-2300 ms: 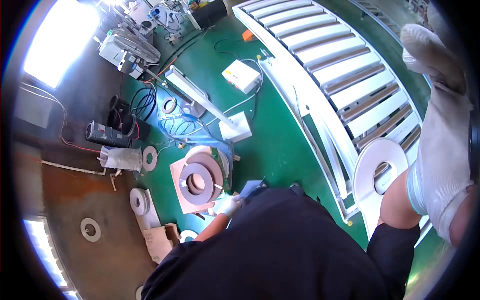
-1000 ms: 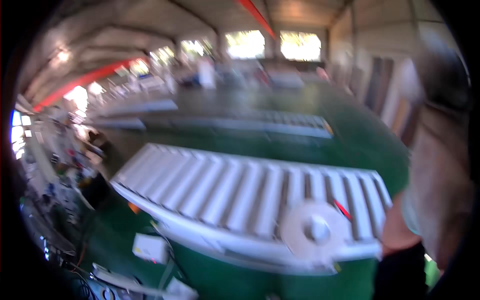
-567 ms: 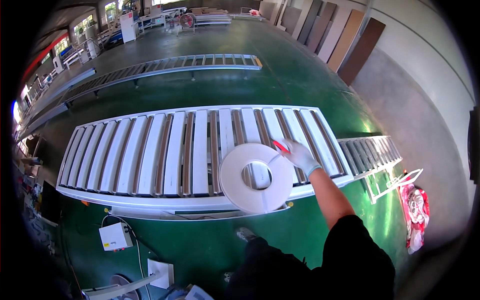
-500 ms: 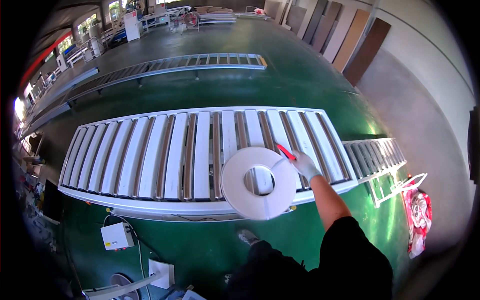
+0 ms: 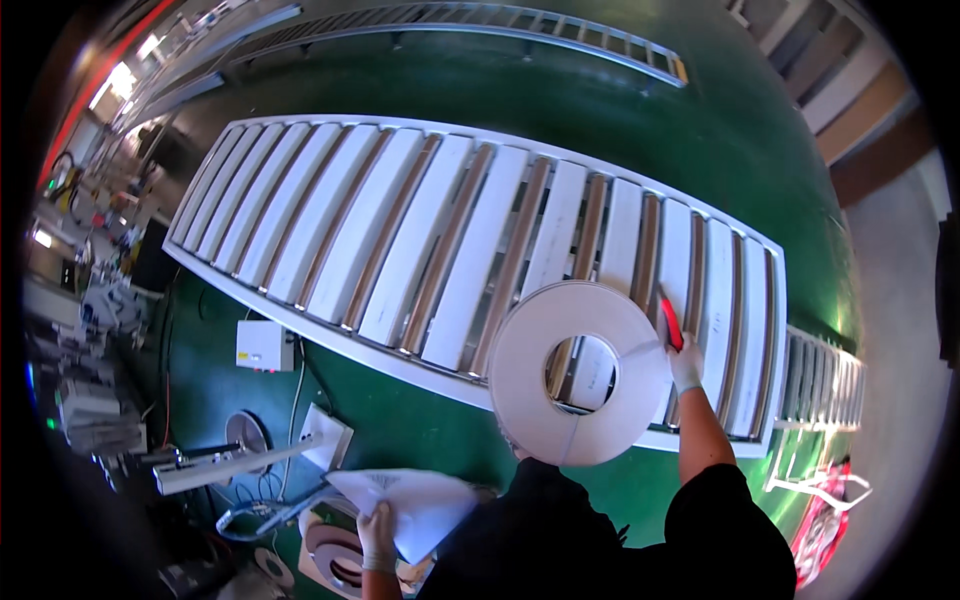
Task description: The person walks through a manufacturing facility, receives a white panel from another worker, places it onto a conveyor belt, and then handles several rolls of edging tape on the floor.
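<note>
My gloved right hand [image 5: 686,364] is closed on a red-handled knife [image 5: 671,322], its thin tip pointing away from me over the rollers. Right beside that hand is a flat white coil of edge banding [image 5: 520,380], a wide ring with clear bands across it. The coil overlaps the front edge of the white roller conveyor [image 5: 340,350]; what supports it is hidden. At lower left my gloved left hand [image 5: 377,538] grips the left side of a white sheet [image 5: 425,505]. Whether the sheet is paper or plastic I cannot tell.
Brown and white coils [image 5: 335,550] lie low beside my left hand. Nearby are a stand with a square white plate [image 5: 328,437] and a white control box [image 5: 265,345] with cables. A smaller roller conveyor [image 5: 825,380] adjoins on the right; a long roller track [image 5: 480,28] runs behind.
The view has turned left and down. My left hand has come into sight holding the white sheet. My right hand still holds the knife by the coil, its tip now pointing more directly away.
</note>
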Action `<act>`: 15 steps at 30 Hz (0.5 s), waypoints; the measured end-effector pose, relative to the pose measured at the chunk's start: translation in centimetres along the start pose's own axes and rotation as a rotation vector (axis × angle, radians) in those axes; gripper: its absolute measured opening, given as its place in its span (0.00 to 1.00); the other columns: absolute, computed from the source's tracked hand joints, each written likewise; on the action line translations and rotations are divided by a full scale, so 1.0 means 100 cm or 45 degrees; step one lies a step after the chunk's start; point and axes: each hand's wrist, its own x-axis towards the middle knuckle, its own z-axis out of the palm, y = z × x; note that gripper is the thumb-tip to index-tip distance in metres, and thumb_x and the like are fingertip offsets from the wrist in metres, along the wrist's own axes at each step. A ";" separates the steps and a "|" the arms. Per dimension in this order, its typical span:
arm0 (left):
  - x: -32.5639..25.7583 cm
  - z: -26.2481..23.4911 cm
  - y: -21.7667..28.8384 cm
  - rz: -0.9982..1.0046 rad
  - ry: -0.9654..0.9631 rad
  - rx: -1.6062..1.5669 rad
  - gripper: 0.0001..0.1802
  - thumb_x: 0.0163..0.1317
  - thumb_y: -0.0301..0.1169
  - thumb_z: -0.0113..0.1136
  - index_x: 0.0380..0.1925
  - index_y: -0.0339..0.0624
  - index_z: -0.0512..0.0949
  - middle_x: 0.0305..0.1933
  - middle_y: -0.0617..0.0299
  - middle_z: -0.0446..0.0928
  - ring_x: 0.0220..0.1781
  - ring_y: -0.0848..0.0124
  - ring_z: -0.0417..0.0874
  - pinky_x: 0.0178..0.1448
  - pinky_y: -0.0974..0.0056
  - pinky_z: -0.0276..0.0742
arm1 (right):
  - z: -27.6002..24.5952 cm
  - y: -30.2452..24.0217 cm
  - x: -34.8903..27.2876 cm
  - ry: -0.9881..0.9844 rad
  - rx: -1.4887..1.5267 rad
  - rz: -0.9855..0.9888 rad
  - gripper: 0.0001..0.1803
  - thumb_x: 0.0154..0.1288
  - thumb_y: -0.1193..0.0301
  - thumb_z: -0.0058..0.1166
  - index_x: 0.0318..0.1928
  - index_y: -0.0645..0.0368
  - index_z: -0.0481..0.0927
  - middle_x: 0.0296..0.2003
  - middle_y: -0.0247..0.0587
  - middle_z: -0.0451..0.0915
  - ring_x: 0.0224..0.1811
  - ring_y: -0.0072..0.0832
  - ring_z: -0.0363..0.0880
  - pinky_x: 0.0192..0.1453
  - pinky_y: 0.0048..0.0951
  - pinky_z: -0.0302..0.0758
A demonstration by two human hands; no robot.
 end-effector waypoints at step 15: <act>-0.009 0.150 0.079 -0.271 -0.664 -0.873 0.25 0.70 0.30 0.61 0.64 0.35 0.71 0.58 0.56 0.79 0.59 0.61 0.80 0.66 0.55 0.74 | -0.016 -0.282 -0.268 -1.620 0.737 -0.970 0.15 0.70 0.67 0.58 0.52 0.61 0.78 0.43 0.48 0.82 0.46 0.37 0.81 0.51 0.40 0.77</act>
